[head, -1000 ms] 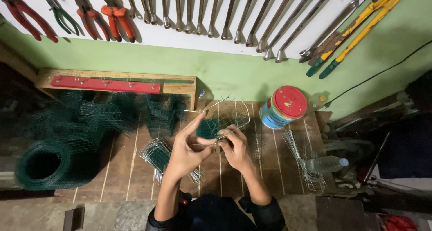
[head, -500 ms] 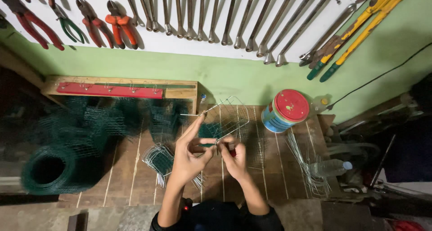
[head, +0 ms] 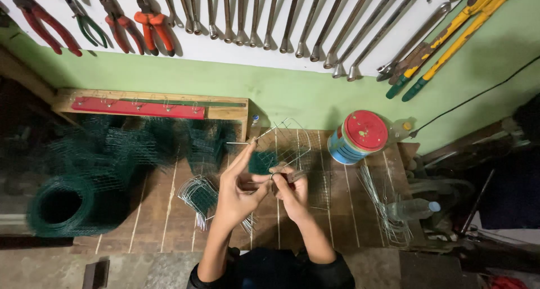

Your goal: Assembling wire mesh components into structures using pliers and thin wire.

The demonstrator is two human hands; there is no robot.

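**Two hands meet on a wire frame over the counter**

The left hand (head: 239, 190) and the right hand (head: 291, 189) come together above the middle of the wooden counter (head: 169, 221); between them they hold a small wire frame (head: 284, 140) of bare grey wire, which rises from the fingers and tilts away toward the green wall; its near edge sits right at the fingertips, its far end hangs free above the planks; the left fingers (head: 243, 154) are partly spread, the long ones stretched up along the frame's left side, the thumb pressed in toward the right hand; the right fingers (head: 279, 173) are curled close, pinching the wire where the two hands touch; whether a small tool lies in that grip I cannot tell; a patch of green mesh (head: 261, 160) shows just behind the fingers, under the frame.

Left of the hands lies a pile of bent wire (head: 198, 194); farther left, a mesh roll (head: 62, 204) rests on the counter's edge; right of the frame stands a tin (head: 360, 136) with a red lid, well apart from the hands; straight wires (head: 378, 202) and a bottle (head: 413, 209) lie on the right; pliers (head: 153, 21) and spanners (head: 292, 19) hang on the wall above.
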